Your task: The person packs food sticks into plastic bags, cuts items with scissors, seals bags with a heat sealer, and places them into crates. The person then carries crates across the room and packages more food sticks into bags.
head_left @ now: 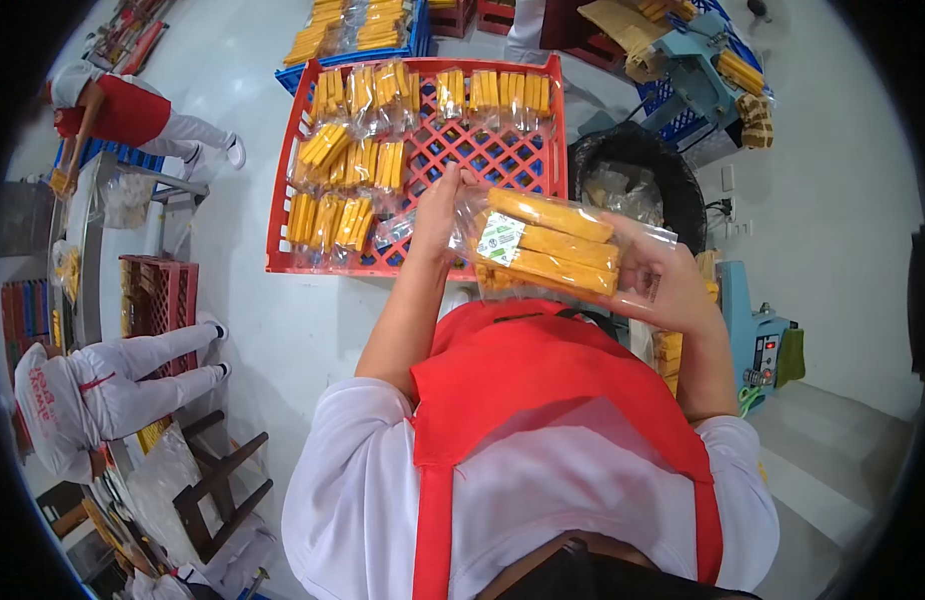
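A clear plastic bag of thick yellow sticks (557, 246) is stretched between my two hands, in front of my red apron. Inside it, a small white and green printed sachet (500, 238) lies against the sticks. My left hand (444, 212) is closed on the bag's left end, thumb upward. At the other end my right hand (665, 277) grips the bag, its curled fingers partly seen through the clear film. Just beyond the bag, a red plastic crate (559, 150) holds rows of similar bagged yellow sticks (327, 220) along its back and left side.
A bin with a black liner (687, 170) stands right of the crate. Blue machines (697, 70) (747, 320) are at the right. Behind sits a blue crate (419, 35) of bags. Two people in white (132, 390) work at tables on the left, near a wooden stool (217, 480).
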Tool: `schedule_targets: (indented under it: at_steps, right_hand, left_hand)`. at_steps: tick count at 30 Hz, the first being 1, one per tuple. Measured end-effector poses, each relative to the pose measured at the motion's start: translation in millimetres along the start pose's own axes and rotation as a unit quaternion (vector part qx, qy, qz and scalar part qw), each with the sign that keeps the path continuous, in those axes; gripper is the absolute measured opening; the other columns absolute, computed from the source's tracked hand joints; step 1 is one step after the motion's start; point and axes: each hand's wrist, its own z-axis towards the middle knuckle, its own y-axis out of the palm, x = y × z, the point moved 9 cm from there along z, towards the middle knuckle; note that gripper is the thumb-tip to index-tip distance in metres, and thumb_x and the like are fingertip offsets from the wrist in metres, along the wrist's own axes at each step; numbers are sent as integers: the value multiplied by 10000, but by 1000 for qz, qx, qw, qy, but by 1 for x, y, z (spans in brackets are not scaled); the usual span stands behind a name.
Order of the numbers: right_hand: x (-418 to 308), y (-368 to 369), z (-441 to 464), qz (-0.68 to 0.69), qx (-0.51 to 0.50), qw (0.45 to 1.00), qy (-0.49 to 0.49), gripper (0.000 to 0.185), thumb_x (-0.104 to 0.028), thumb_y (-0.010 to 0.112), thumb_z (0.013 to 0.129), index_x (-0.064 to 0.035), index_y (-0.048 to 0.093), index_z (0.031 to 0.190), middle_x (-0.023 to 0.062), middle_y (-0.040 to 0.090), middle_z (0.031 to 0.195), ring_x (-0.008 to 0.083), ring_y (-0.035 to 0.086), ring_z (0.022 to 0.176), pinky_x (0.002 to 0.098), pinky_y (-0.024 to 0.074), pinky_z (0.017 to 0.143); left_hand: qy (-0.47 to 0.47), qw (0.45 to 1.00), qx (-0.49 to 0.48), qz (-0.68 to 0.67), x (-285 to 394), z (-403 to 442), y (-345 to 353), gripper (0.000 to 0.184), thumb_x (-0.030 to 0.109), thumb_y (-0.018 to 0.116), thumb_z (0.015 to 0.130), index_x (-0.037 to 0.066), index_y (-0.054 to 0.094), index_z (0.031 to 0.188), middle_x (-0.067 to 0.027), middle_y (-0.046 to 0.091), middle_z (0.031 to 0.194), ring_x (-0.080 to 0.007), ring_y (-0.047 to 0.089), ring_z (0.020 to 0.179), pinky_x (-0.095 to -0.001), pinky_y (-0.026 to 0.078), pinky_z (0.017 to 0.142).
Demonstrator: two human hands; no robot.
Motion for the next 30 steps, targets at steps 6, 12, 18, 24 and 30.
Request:
schedule_targets:
  at_steps: [6,12,18,24,30]
  right_hand:
    - [9,-8,5,53,90,992,-71,636,-87,684,636,-13,401,1201,12,563,828,38,503,717,186,412,630]
    - [22,-3,3,307,72,949,3,621,-57,665,668,2,380,1217,-15,554,749,43,493,668,188,398,589]
    - [16,-10,-3,200,132,967,-86,570,-49,688,641,-3,449,1157,6,536,809,43,484,649,182,381,571]
    - [5,-10,-7,150,164,963,-154,513,-103,726,594,1,525,1055,9,506,793,51,406,615,185,349,544]
    - [-7,-19,-13,116,175,962,-177,482,-95,720,588,4,541,1025,21,523,818,62,422,627,191,363,553]
  left_hand:
    - [-40,942,-163,-291,8,-23,46,534,467,447,815,29,417,1118,-145,407,1195,-240,402,1103,-321,409,855]
    - [31,974,-198,-103,21,-39,57,858,161,714,634,59,176,1295,-98,306,1284,-254,353,1159,-404,349,931]
    - [15,970,-214,-114,21,-37,54,881,88,730,595,106,199,1298,-66,358,1246,-241,386,1130,-380,399,873]
    - [10,964,-267,-20,24,-42,60,880,92,749,576,70,225,1282,-72,391,1215,-220,386,1122,-351,328,926]
    - [5,964,-238,-119,20,-46,65,945,50,752,550,77,176,1299,-75,370,1226,-218,382,1124,-351,326,931]
